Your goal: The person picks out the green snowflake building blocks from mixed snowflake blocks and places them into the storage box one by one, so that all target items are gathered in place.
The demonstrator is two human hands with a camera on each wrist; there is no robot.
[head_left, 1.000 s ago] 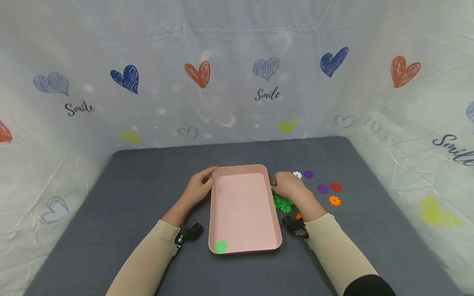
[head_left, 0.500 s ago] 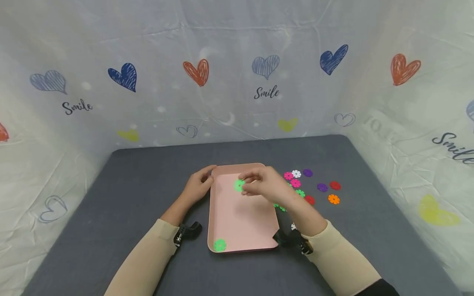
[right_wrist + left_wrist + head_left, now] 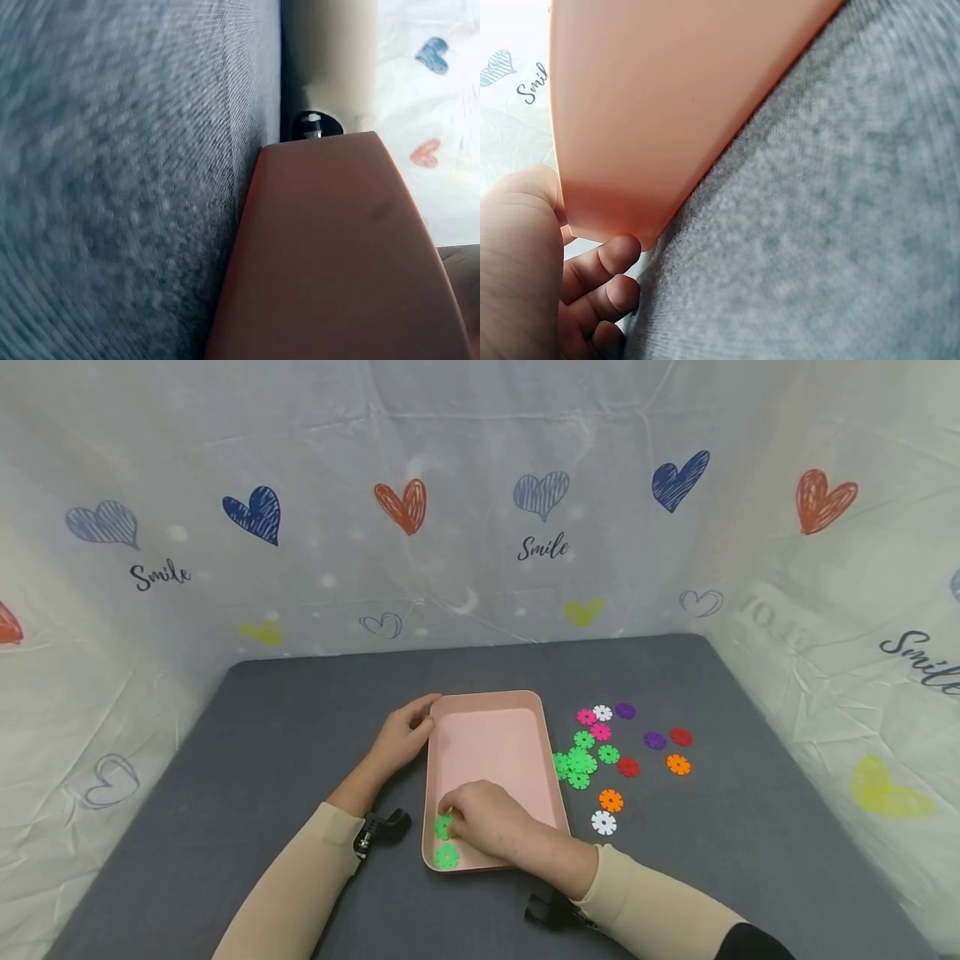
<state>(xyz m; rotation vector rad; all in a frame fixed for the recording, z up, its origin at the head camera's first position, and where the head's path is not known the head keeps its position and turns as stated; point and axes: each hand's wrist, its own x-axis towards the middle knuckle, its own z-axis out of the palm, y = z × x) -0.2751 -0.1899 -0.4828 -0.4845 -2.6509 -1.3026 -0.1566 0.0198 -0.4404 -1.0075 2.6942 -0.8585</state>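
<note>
A pink rectangular tray (image 3: pixel 491 739) lies on the grey table. My left hand (image 3: pixel 403 733) holds its far left corner; in the left wrist view the fingers (image 3: pixel 604 262) curl at the corner's outer side. Inside the tray's near left part, my right hand (image 3: pixel 487 820) pinches a green notched disc (image 3: pixel 443 826) between thumb and fingers. Just nearer than it, a second green notched disc (image 3: pixel 447 857) lies flat in the near left corner. The right wrist view shows mostly the tray's outer wall (image 3: pixel 337 247), with the right hand's fingers hidden.
Beside the tray's right side lies a pile of green discs (image 3: pixel 579 763). Around it are scattered pink (image 3: pixel 601 732), white (image 3: pixel 603 822), purple (image 3: pixel 655 741), red (image 3: pixel 628 767) and orange (image 3: pixel 611 800) discs. A white printed curtain (image 3: pixel 465 560) encloses the table's back and sides.
My right hand has gone from the green pile across the tray to its near left part, bringing a green disc beside the one lying there. The left hand stays at the corner.
</note>
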